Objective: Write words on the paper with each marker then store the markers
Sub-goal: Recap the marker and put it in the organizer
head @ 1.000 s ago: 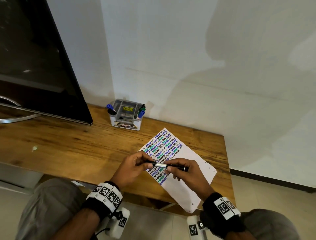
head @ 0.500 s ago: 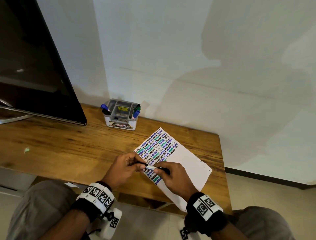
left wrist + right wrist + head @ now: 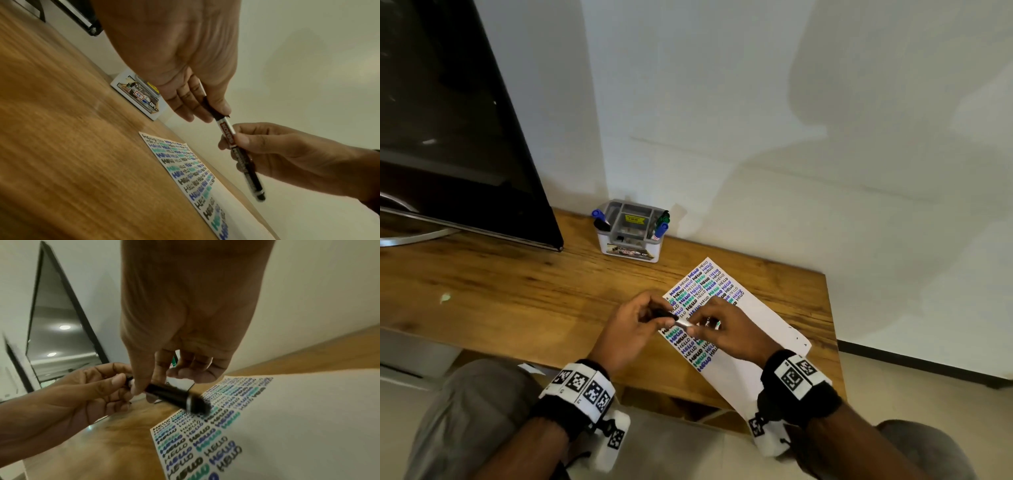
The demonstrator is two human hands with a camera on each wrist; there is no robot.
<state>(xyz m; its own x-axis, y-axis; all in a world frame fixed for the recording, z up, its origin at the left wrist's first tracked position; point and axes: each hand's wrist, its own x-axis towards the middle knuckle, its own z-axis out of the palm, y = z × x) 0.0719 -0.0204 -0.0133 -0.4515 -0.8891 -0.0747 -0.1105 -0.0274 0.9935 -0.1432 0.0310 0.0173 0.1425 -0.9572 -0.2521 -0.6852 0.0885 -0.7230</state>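
A black marker with a silver band is held level above the paper, between both hands. My left hand pinches its cap end between thumb and fingers. My right hand grips the barrel just behind the cap, and the tail of the marker sticks out past it. The cap sits against the barrel with no gap showing. The white sheet lies slanted on the wooden table, its near-left part filled with rows of "HELLO" in black, blue and green.
A white and grey marker holder stands at the back by the wall, with a blue marker on its left and a green one and a blue one on its right. A dark TV screen fills the left.
My right hand has slid left along the marker toward my left hand, so less of the barrel shows between them. The view has shifted a little.
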